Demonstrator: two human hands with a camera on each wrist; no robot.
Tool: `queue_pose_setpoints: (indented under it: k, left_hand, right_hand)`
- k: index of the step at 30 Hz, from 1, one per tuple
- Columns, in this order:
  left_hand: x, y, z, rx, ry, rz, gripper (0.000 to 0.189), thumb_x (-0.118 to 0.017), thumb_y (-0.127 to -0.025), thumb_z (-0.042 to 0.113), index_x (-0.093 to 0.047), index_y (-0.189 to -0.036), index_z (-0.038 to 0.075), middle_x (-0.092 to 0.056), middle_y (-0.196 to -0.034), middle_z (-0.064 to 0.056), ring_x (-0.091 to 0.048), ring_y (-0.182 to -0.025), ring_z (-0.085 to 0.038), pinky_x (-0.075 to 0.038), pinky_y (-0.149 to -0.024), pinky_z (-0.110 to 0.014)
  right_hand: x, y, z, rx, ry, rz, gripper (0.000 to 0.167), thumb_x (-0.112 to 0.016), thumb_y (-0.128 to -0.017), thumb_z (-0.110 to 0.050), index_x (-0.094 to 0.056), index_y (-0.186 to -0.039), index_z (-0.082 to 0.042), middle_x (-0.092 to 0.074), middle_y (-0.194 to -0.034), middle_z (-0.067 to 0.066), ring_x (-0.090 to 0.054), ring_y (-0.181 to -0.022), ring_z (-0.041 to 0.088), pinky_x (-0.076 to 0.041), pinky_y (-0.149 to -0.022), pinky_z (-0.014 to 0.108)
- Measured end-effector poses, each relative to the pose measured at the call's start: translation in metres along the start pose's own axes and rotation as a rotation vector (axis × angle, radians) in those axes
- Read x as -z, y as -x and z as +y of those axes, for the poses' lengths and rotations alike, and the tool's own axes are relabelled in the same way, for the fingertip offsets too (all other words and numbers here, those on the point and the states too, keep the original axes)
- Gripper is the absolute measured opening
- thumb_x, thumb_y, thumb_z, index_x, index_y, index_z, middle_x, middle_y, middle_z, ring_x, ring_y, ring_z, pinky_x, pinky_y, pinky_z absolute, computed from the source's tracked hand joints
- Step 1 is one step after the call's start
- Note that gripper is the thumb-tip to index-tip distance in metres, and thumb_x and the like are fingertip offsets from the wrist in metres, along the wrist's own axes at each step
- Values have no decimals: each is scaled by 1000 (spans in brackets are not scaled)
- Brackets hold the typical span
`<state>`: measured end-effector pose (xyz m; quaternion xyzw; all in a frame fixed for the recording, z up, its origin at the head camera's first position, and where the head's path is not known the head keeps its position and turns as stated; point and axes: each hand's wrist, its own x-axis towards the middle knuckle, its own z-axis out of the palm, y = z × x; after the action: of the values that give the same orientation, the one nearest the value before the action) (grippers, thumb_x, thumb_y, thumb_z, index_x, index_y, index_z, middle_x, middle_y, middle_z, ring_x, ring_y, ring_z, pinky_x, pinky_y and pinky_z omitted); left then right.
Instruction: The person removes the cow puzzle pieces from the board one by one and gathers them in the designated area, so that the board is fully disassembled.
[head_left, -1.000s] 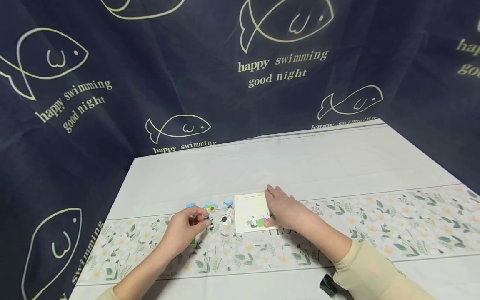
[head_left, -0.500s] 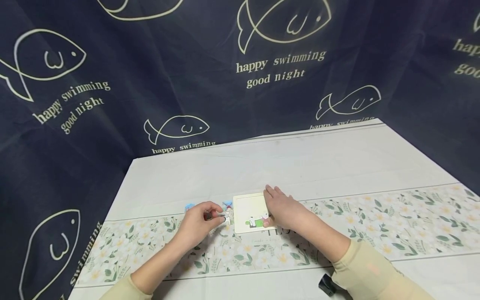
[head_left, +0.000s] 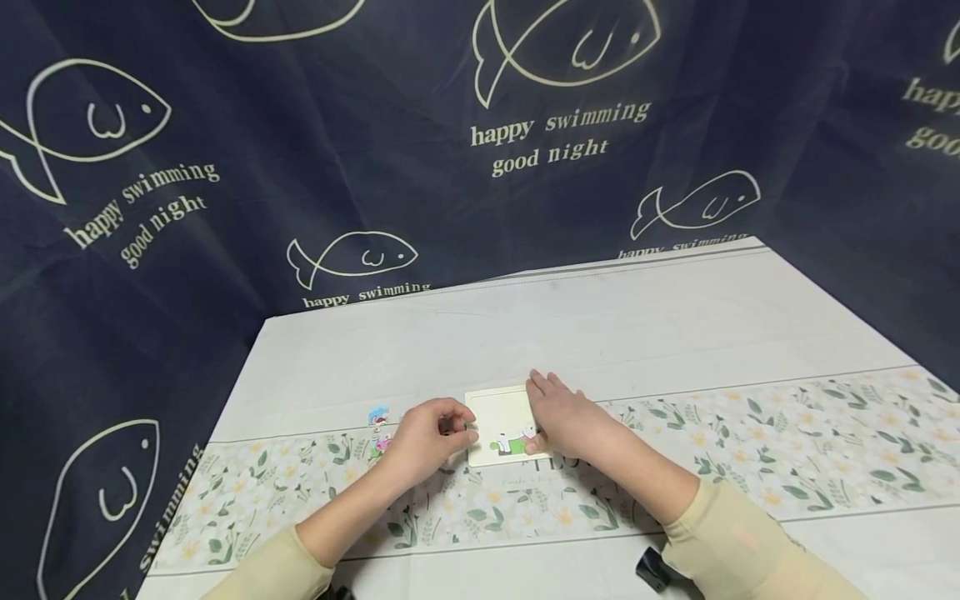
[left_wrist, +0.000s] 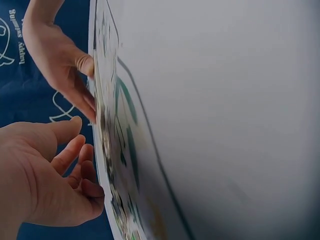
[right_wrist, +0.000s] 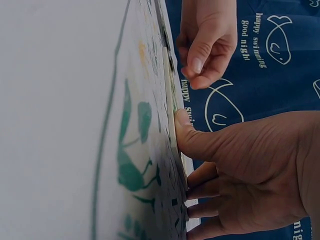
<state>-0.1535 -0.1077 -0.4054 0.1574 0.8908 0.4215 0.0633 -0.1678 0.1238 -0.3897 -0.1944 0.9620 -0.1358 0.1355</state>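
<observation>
A cream, shallow square puzzle tray [head_left: 497,412] lies flat on the table, with green, white and pink puzzle pieces [head_left: 513,445] along its front edge. My right hand [head_left: 567,419] rests over the tray's right side, fingers straight and thumb on the front right corner. At the tray's left edge is my left hand [head_left: 433,437], thumb and index fingertips close together. The left wrist view shows a narrow gap between that thumb and index finger; I cannot tell if a piece sits there. Colourful loose puzzle pieces [head_left: 378,416] lie left of this hand, which hides others.
A floral band [head_left: 757,446] crosses the white table [head_left: 570,325]. Small black devices [head_left: 652,570] show by the forearms at the near side. A dark blue fish-print curtain [head_left: 465,183] hangs behind the table.
My left hand has moved right, from among the loose pieces to the tray's left edge, uncovering pieces at the far left. The right hand has stayed on the tray.
</observation>
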Motion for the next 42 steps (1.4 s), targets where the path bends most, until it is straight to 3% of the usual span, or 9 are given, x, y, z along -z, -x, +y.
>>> queue_pose_setpoints:
  k: [11,17,30,42]
  left_hand:
    - [-15,-9,10,-27,-35,-69,15,-80,-88,15,-72,-101,10,-59,-84,4,-52,-70,-13,-44,-64,-27]
    - [-21,-9,15,-36,-114,-91,14,-82,-86,15,-73,-96,12,-58,-87,1,-50,-75,-13,-45,-67,-28]
    - [-24,-8,18,-21,-136,-82,16,-83,-84,12,-70,-93,11,-57,-88,0,-50,-76,-14,-45,-68,-28]
    - [-25,-8,16,-84,-111,-38,11,-77,-90,12,-68,-89,16,-61,-78,11,-51,-65,-7,-44,-61,-25]
  right_hand:
    - [1,0,0,-11,-3,-14,98,-79,-79,-37,-33,-149,15,-25,-160,29,-23,-147,47,-30,-108,66]
    - [2,1,-1,-8,-12,-9,98,-79,-79,-36,-33,-148,16,-25,-159,30,-23,-147,47,-31,-108,67]
    - [2,0,0,0,-15,-14,98,-78,-80,-37,-32,-149,16,-24,-160,30,-22,-147,47,-30,-108,67]
    - [2,2,-1,7,-2,-9,96,-78,-80,-35,-34,-148,16,-26,-159,30,-24,-146,48,-32,-107,68]
